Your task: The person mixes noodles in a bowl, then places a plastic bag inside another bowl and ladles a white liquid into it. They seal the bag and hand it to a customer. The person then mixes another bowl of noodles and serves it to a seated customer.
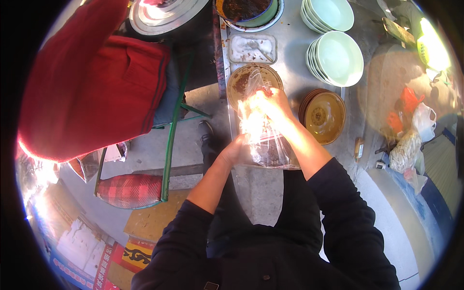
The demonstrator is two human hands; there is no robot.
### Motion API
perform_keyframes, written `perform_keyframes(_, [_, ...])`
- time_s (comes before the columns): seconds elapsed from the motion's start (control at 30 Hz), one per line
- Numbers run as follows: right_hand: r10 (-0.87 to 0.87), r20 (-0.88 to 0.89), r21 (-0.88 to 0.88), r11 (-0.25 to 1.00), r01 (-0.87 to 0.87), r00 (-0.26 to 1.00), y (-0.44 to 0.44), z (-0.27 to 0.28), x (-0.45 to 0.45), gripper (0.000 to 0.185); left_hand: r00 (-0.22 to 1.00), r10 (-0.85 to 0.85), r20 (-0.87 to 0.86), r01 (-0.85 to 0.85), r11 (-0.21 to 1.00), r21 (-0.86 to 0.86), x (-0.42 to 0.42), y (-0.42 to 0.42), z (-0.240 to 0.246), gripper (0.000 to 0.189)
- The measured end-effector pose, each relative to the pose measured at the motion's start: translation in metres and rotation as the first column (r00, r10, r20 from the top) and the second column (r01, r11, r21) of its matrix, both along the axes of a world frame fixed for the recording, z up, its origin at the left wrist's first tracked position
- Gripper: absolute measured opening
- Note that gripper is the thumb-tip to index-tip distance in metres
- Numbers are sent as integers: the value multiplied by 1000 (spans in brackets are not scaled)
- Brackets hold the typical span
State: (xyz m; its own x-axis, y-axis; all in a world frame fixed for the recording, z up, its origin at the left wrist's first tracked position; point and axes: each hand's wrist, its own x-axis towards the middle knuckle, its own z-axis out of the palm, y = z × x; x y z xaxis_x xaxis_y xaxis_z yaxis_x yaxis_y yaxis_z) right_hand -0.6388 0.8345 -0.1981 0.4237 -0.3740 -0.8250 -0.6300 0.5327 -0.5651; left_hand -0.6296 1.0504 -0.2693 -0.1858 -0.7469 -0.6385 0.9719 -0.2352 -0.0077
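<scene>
A clear plastic bag with printed writing and dark contents lies before me at the edge of the metal table. My left hand holds the bag's left side, thumb on top. Around the bag's upper end, my right hand is closed, with a bit of something dark reddish at the fingertips. Strong sunlight washes out the fingers and the middle of the bag. Just beyond is a brown bowl with dark residue inside, partly covered by the bag's top.
Stacked pale green bowls and brown bowls stand to the right. A glass container holds white granules and a spoon; behind is a pot of dark sauce. At left, a person in red sits on a green-framed chair.
</scene>
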Motion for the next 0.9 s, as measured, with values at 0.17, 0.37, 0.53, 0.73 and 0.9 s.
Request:
perform_keyframes(0.17, [261,11,-420,877,-233,965,-2,3,-43,43,999,-50,0,50,999,-15,2,-8,16,74])
perform_keyframes(0.37, [104,-45,5,995,-104,994,12,32,-98,62,995,97,31,-98,995,25,6,-11,16,69])
perform_keyframes(0.53, [-45,-18,393,918,49,999,14,30,-97,54,999,-13,35,5,977,212,3,0,-1,65])
perform_keyframes(0.73, [55,21,126,990,-57,998,26,-19,-131,31,914,-142,380,116,989,90,-8,17,2,80])
perform_keyframes(0.9, [276,-182,25,961,-276,944,22,-16,-123,33,962,-207,179,186,974,126,14,0,62,64])
